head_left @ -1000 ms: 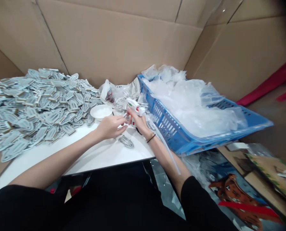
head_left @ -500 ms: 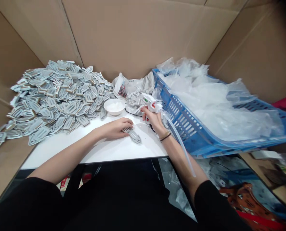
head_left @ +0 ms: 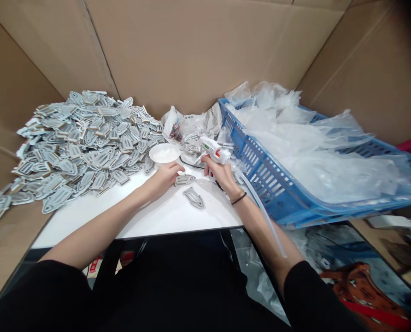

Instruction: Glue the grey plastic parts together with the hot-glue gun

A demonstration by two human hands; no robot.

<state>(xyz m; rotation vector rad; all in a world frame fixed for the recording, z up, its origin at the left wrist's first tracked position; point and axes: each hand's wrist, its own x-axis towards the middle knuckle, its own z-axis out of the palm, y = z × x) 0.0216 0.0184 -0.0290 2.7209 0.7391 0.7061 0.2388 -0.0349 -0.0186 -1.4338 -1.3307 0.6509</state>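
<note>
My right hand [head_left: 220,174] is closed round the grip of a white glue gun [head_left: 213,150], whose nozzle points left and down; a clear glue stick [head_left: 261,207] trails back along my forearm. My left hand [head_left: 164,177] rests on the white table [head_left: 150,216] with its fingertips pinching one end of a flat grey cardboard piece [head_left: 184,180] just under the nozzle. A second grey piece [head_left: 194,198] lies loose on the table in front of it. A small white bowl [head_left: 164,153] stands just beyond my left hand.
A big heap of the same grey pieces [head_left: 74,143] covers the table's left and back. A blue plastic crate [head_left: 278,184] full of clear plastic bags sits at the right. Crumpled bags [head_left: 191,124] lie behind the bowl. Cardboard walls [head_left: 191,50] enclose the table.
My left hand moved from the piece near the table's front up to another piece by the glue gun's nozzle. The first piece stays on the table. The gun has barely shifted.
</note>
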